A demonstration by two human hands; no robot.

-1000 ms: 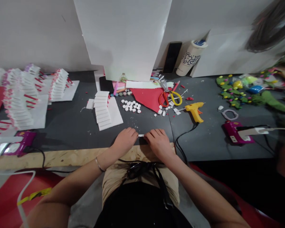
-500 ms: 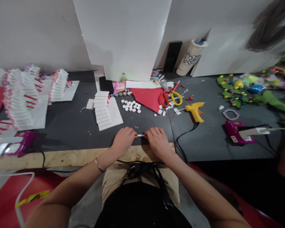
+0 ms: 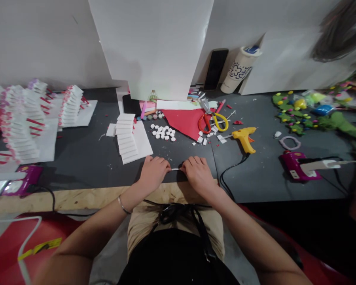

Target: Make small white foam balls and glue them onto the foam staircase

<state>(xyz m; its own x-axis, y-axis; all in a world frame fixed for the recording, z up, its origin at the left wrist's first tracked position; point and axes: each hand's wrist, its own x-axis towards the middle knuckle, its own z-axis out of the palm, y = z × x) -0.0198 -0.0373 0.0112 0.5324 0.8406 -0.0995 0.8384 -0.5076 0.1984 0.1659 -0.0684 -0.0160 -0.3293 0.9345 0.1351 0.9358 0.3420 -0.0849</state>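
Between my hands, just above the table's front edge, is a thin white strip [image 3: 175, 169]. My left hand [image 3: 154, 173] pinches its left end, and my right hand [image 3: 197, 174] pinches the other. The fingers hide both ends, so I cannot tell its full length or material. Beyond the hands lie several small white round pieces [image 3: 163, 132] in a loose cluster. To their left, a fanned stack of white cards [image 3: 126, 136] rests on a larger white board [image 3: 144, 142]. A red sheet [image 3: 182, 120] lies behind, with scissors [image 3: 212, 120] at its right side.
A yellow glue gun [image 3: 244, 138] lies to the right, its cord running to the front edge. Purple power strips [image 3: 298, 166] sit at both sides. Stacked white pieces with red strips [image 3: 20, 122] fill the left. A tumbler [image 3: 239, 69] and a phone [image 3: 216, 69] stand at the back.
Both hands keep their pinch on the white strip, with the fingers shifted slightly. The view has moved a little; the things on the table stay in place.
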